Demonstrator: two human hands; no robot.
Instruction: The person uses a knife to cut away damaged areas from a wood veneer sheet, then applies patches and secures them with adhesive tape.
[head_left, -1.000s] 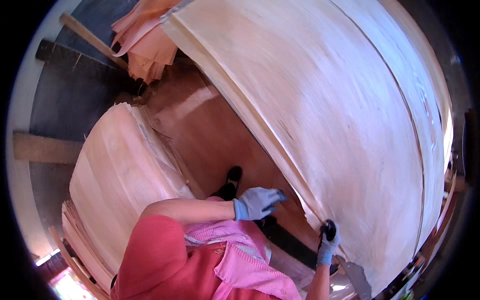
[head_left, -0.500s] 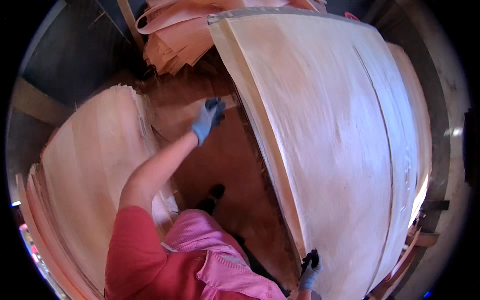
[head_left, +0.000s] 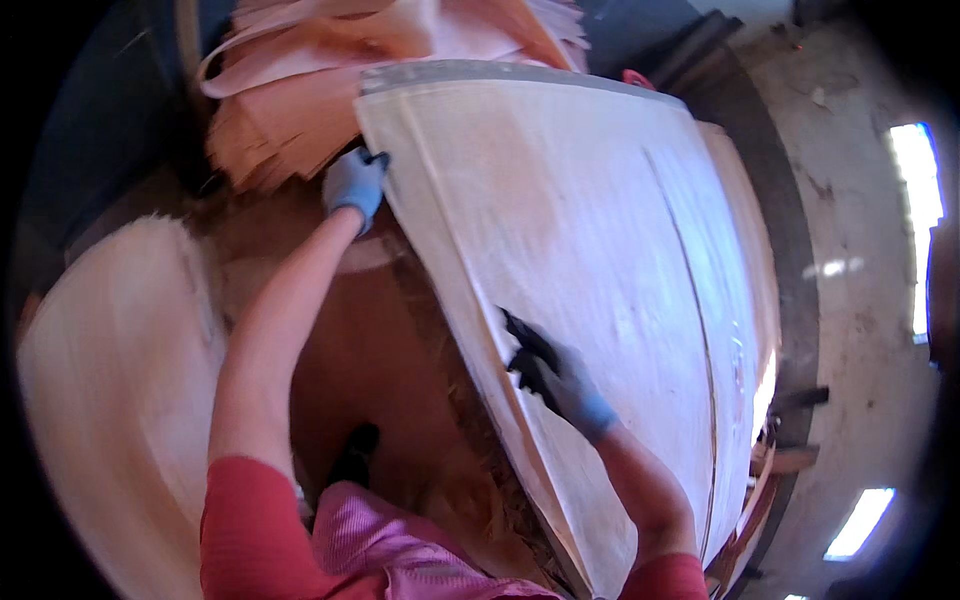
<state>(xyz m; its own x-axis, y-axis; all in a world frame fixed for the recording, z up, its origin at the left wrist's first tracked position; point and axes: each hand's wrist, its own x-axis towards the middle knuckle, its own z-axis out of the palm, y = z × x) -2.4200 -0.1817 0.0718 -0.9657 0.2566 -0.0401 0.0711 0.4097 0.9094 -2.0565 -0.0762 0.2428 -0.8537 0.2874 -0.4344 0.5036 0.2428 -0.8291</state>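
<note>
A large pale wood veneer sheet (head_left: 590, 240) lies on top of a stack to my right, with a long dark split running along it. Near the far left corner, my left hand (head_left: 355, 185), in a grey-blue glove with dark fingertips, is closed at the sheet's edge; part of its fingers is hidden. My right hand (head_left: 550, 375), gloved alike, is over the sheet's left margin with thumb and fingers apart. Its fingertips come close to a raised strip along that margin. Whether they touch it, I cannot tell.
Another stack of pale veneer (head_left: 120, 370) stands on my left. Beyond the far end lies a pile of loose reddish veneer (head_left: 290, 120). Between the stacks is a brown floor (head_left: 350, 330) where my dark shoe (head_left: 355, 450) shows. Grey concrete floor (head_left: 850, 300) runs along the right.
My left hand has moved away from me to the far left part of the sheet's edge. My right hand has come up from the near end to mid-edge. The whole view has shifted.
</note>
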